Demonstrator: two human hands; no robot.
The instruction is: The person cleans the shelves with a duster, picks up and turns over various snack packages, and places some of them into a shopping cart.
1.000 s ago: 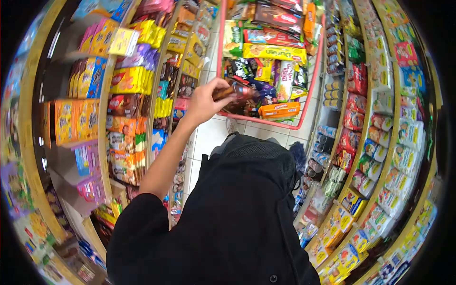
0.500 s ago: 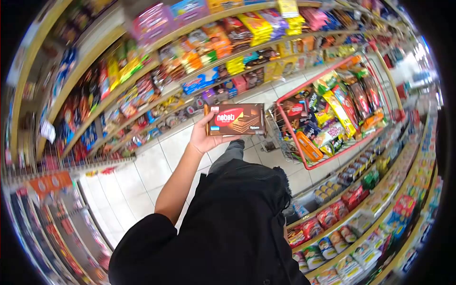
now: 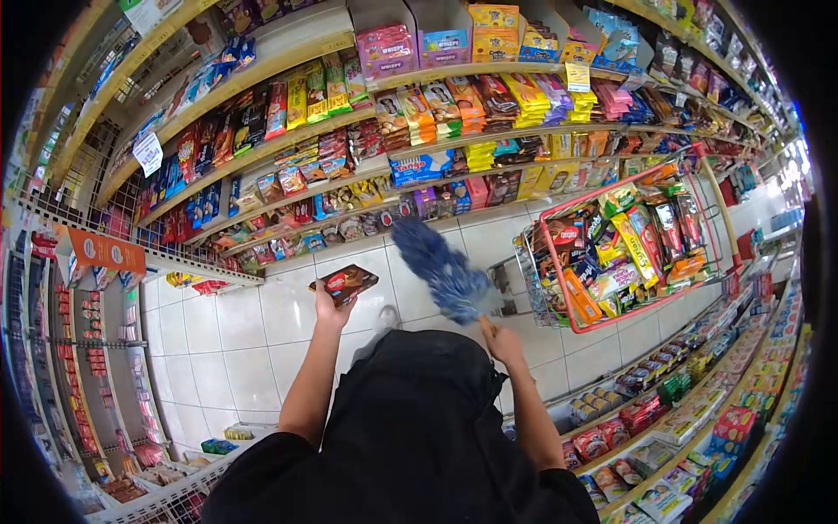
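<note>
Shelves (image 3: 262,150): packed with snack packets, along the far side of the aisle.
Floor (image 3: 236,336): white tiles below them.
Cart (image 3: 548,279): red, full of packets, at the floor's right edge.
Duster (image 3: 441,266): blue, head raised just left of the cart; right hand (image 3: 504,342) closed around its handle.
Box (image 3: 346,281): brown, tilted, before the lowest shelf edge; left hand (image 3: 327,307) pinches it between thumb and fingers.

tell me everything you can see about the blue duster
The blue duster has a long, shaggy head of blue fibres, soft-looking and slightly blurred. A short tan handle shows below it, gripped by the right hand. It is tilted up and leftward over the white tiled floor, near the red cart, touching nothing else.
</note>
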